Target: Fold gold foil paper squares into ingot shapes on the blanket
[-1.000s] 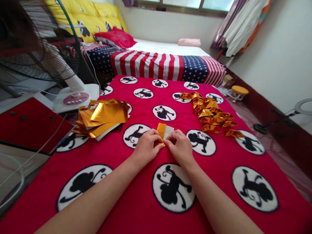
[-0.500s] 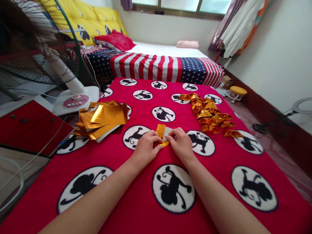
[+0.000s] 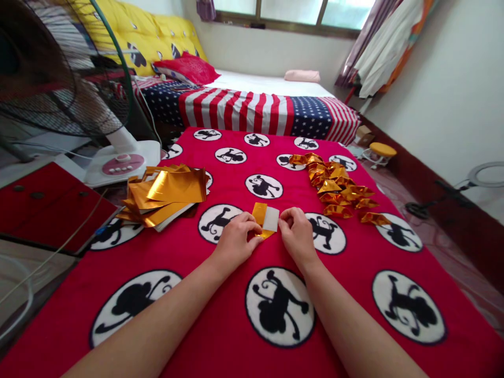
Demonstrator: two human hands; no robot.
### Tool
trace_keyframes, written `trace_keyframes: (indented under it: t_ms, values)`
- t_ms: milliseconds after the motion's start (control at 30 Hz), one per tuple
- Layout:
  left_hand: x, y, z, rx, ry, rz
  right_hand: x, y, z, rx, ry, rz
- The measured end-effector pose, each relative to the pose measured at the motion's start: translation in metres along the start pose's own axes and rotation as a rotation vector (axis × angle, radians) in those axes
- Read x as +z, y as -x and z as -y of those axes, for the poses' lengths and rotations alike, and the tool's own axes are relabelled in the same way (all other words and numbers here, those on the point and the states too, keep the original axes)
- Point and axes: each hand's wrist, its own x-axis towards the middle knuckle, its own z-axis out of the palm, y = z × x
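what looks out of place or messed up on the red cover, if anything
Only the pile of gold sheets at the left looks askew: its sheets fan out at mismatched angles, with edges jutting instead of squared up. I see nothing spilled or clearly damaged.

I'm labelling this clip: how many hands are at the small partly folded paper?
2. The left hand pinches the near left part of the paper; the right hand is at its right edge, contact unclear. No others show there.

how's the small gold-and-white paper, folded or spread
Partly folded: the small gold-and-white paper has gold flaps along its left and near edges, beside white.
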Motion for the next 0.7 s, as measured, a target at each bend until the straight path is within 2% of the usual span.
trace_keyframes:
  t_ms: [167, 333, 400, 567, 700]
  values:
    - [0.001, 0.0, 0.001, 0.004, -0.001, -0.004, -0.001, 0.005, 0.001, -0.063, 0.037, 0.105]
    - [0.001, 0.0, 0.002, 0.004, 0.008, -0.012, 0.0, 0.008, 0.009, -0.142, 0.089, -0.05]
    - [0.001, 0.0, 0.001, 0.007, 0.007, -0.006, -0.001, 0.015, 0.016, -0.192, 0.043, -0.056]
    - [0.0, 0.0, 0.002, 0.006, -0.002, -0.004, 0.001, 0.037, 0.03, -0.193, 0.02, 0.178]
    - [-0.003, -0.001, 0.004, 0.024, 0.002, 0.016, 0.005, 0.039, 0.033, -0.192, 0.072, 0.213]
